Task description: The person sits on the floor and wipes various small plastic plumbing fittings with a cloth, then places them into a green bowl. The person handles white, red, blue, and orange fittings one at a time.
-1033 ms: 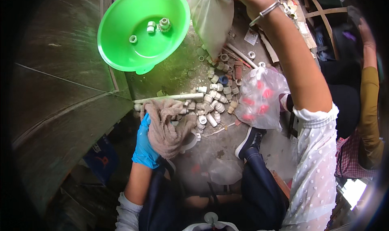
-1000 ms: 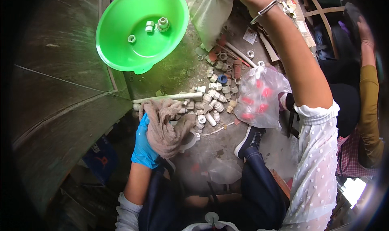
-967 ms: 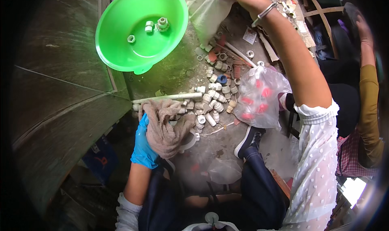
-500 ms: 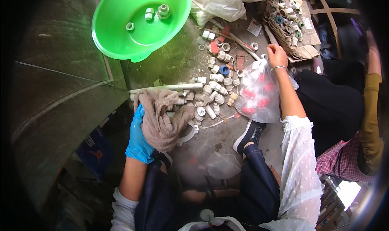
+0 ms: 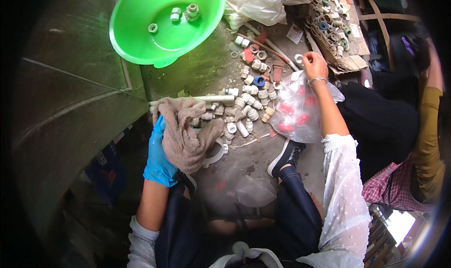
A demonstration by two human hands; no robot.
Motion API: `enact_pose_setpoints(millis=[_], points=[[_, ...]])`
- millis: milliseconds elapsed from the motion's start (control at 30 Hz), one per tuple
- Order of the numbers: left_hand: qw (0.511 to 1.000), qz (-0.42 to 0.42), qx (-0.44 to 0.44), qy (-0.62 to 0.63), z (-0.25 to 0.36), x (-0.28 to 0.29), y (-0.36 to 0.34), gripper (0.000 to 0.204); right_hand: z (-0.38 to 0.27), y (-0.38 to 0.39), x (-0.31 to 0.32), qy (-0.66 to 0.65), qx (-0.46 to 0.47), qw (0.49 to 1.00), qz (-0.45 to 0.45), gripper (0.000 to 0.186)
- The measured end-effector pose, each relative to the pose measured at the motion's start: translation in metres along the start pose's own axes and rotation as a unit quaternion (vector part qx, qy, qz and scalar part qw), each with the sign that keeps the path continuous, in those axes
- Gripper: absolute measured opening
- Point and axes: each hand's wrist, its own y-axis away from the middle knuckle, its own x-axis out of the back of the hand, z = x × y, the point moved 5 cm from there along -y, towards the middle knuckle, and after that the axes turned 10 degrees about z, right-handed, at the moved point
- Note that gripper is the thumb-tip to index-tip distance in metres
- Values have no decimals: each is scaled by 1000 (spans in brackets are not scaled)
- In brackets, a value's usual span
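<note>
My left hand (image 5: 157, 157), in a blue glove, grips a bunched brown cloth (image 5: 188, 145) beside a pile of white pipe fittings (image 5: 249, 101) and a white pipe (image 5: 218, 98). My right hand (image 5: 314, 67), bare with a metal bangle, is closed in a pinch at the top of a clear plastic bag (image 5: 300, 117) of red-and-white items. A white ring fitting (image 5: 298, 58) is at its fingertips; whether it is held, or the bag, I cannot make out. A blue fitting (image 5: 259, 81) lies among the others.
A green basin (image 5: 127, 37) holds several fittings. Behind are a white sack (image 5: 253, 7) and torn cardboard (image 5: 352, 47) loaded with fittings. A dark board (image 5: 66, 89) stands at left. A co-worker's arm (image 5: 430, 117) and dark-clothed leg are at right; my feet rest below the pile.
My right hand has come down from the white sack, which it held raised and which now lies at the back, to the clear bag's top. My left hand still holds the cloth.
</note>
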Motion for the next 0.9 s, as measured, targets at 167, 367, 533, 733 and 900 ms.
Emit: enact_pose_setpoints(millis=[167, 367, 533, 733, 900], points=[[998, 7, -66, -23, 6, 1, 6, 37, -7, 1, -1, -49, -49, 998, -6, 15], [1000, 11, 5, 21, 12, 14, 16, 41, 14, 0, -17, 103, -36, 989, -97, 20], [999, -10, 17, 42, 18, 20, 16, 41, 17, 11, -20, 131, -44, 981, -135, 24], [1000, -3, -9, 16, 24, 19, 20, 42, -19, 21, -9, 95, 74, 992, -34, 35], [1000, 11, -12, 9, 22, 24, 15, 43, -21, 22, -3, 67, 71, 995, -9, 25]])
